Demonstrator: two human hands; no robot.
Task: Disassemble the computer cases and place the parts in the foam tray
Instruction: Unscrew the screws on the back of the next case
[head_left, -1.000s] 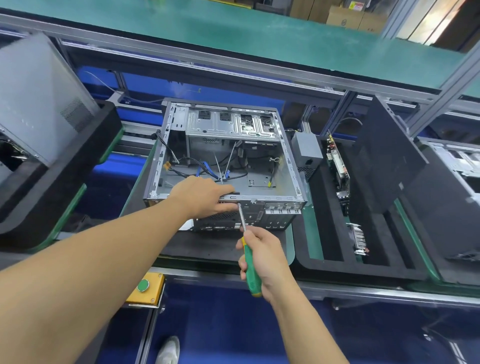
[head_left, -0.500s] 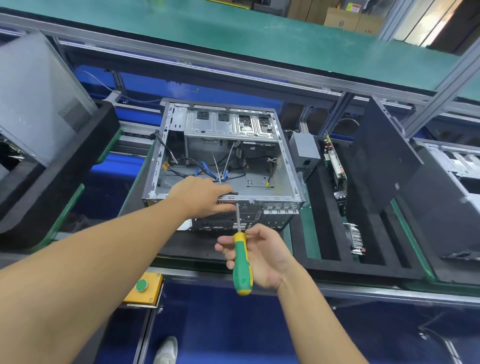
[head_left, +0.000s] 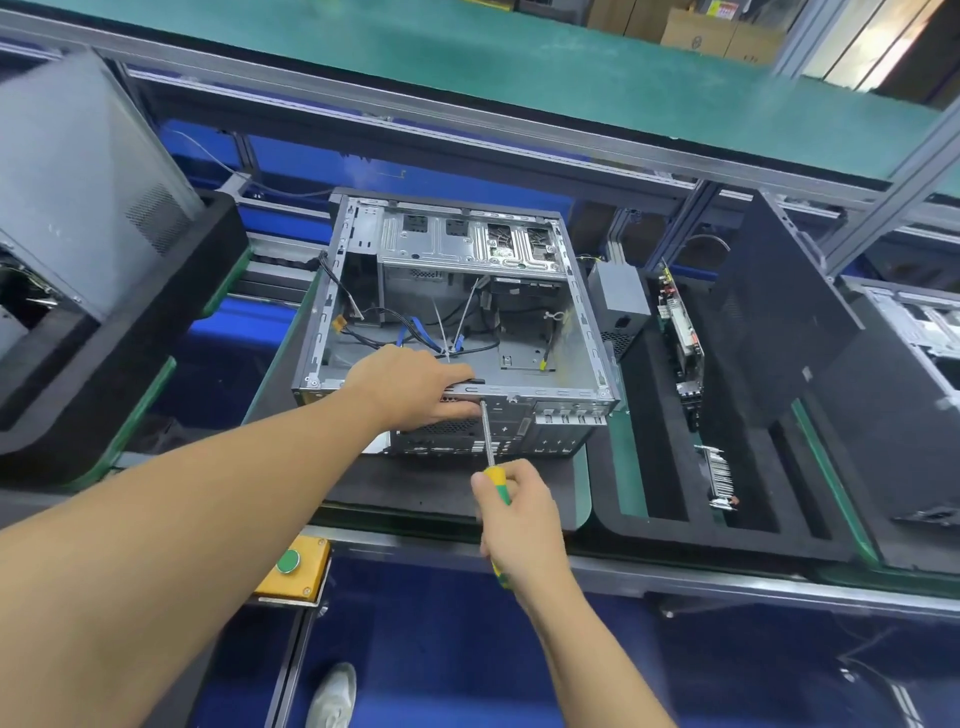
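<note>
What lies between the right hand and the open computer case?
In the head view, only the metal shaft of the screwdriver bridges that stretch, from the handle gripped in the right hand up to the rear panel of the computer case.

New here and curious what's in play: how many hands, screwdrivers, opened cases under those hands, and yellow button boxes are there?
2 hands: left hand, right hand
1 screwdriver
1 opened computer case
1 yellow button box
Total: 5
</note>
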